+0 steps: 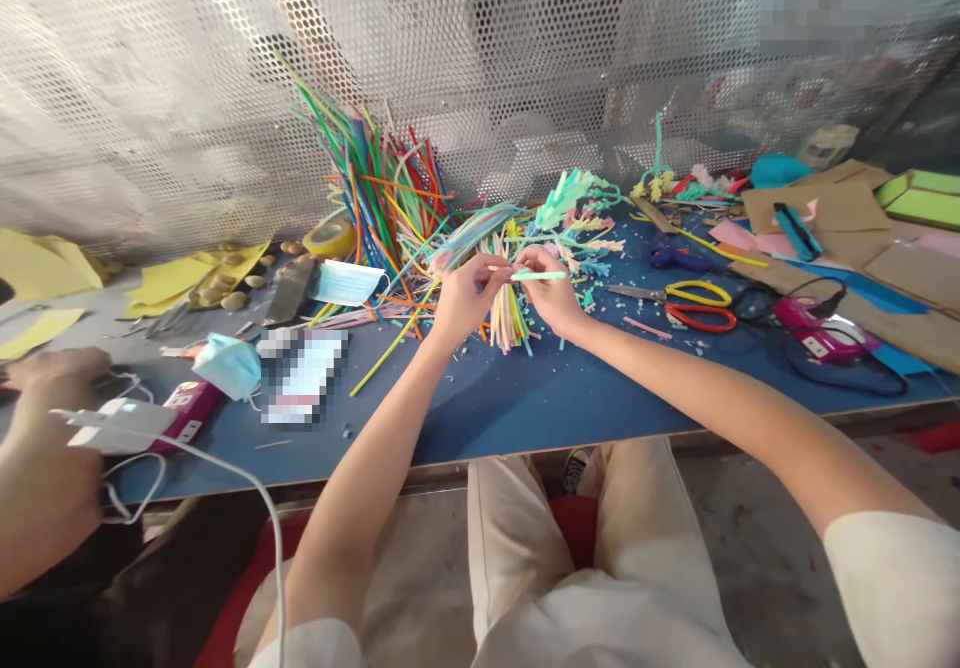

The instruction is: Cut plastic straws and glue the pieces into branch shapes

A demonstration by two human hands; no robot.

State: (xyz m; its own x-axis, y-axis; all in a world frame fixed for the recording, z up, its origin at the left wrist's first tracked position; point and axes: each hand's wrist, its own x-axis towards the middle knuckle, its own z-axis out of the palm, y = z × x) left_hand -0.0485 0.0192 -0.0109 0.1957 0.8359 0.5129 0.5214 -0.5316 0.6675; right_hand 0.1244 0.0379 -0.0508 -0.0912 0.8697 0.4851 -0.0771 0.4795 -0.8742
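Note:
Above the blue table, my right hand [553, 300] is closed on a short pale green pipe cleaner [546, 275], whose free end points right. My left hand [466, 298] is closed too, its fingertips pinched together at the left end of the same piece; the exact contact is too small to make out. Beneath and behind the hands lies a bundle of pastel pipe cleaners [510, 320], yellow, pink and white. A large heap of long coloured pipe cleaners [375, 178] rises behind my left hand. Fluffy mint green pieces [574, 196] lie beyond my right hand.
Scissors with yellow and red handles [699, 306] lie right of my hands, near a magenta power strip [825, 330] with black cable. Leftward are a phone [306, 378], face masks [346, 283] and a white charger [124, 423]. Another person's arm [45, 468] rests at the far left.

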